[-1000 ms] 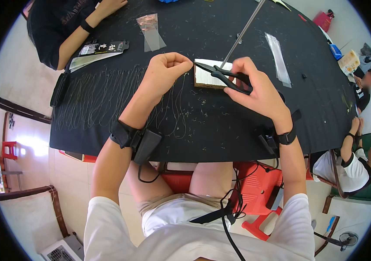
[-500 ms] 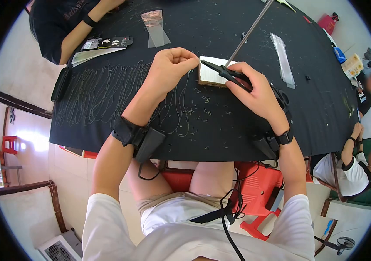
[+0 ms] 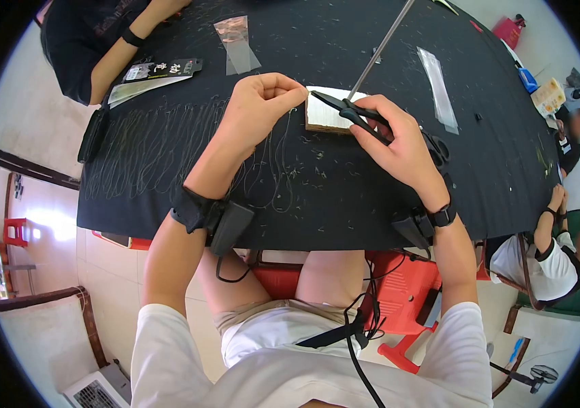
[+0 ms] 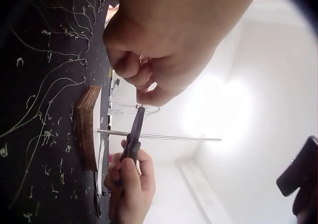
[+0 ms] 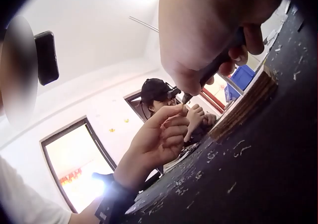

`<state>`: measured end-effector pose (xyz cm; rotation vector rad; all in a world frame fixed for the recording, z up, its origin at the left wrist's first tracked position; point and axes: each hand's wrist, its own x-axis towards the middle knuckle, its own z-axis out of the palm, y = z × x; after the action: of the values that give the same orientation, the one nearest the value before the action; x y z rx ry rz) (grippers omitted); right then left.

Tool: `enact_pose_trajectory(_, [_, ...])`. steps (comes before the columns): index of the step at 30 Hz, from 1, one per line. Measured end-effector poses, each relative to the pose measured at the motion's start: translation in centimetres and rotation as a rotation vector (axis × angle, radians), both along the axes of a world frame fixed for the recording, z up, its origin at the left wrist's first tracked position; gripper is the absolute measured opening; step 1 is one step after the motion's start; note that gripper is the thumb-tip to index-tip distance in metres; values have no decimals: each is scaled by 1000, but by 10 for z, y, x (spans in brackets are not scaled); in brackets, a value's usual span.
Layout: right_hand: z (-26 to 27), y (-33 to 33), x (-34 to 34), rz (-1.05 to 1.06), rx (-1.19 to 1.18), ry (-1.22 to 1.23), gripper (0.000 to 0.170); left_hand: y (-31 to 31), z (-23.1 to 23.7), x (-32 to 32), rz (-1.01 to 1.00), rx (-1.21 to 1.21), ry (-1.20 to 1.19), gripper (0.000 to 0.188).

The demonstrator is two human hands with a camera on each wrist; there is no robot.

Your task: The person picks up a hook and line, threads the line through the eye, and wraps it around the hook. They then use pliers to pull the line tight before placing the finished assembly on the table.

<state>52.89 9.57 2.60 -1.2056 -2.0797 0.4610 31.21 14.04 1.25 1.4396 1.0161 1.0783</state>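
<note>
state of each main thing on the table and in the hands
left hand: pinching something too small to identify
right hand: gripping pliers
pliers: held, jaws look closed
block: resting on table
rod: standing up from block
scissors: lying down, blades hidden
threads: laid in loose loops
plastic bags: flat

The rod (image 3: 383, 45) rising from the block (image 3: 324, 120) obstructs passage beyond the pliers (image 3: 346, 109); the near tablecloth (image 3: 334, 211) has room above.
</note>
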Motion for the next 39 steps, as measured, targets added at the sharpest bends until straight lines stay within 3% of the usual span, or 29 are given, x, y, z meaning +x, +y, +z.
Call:
enact_pose_trajectory(8, [-1, 0, 0, 10, -11, 15, 28, 1, 2, -1, 5, 2, -1, 15])
enact_pose_trajectory(13, [-2, -1, 0, 2, 1, 19, 29, 4, -4, -2, -27, 127, 32, 12])
enact_pose_trajectory(39, [-6, 1, 0, 8, 3, 53, 27, 3, -2, -3, 63, 68, -14, 15])
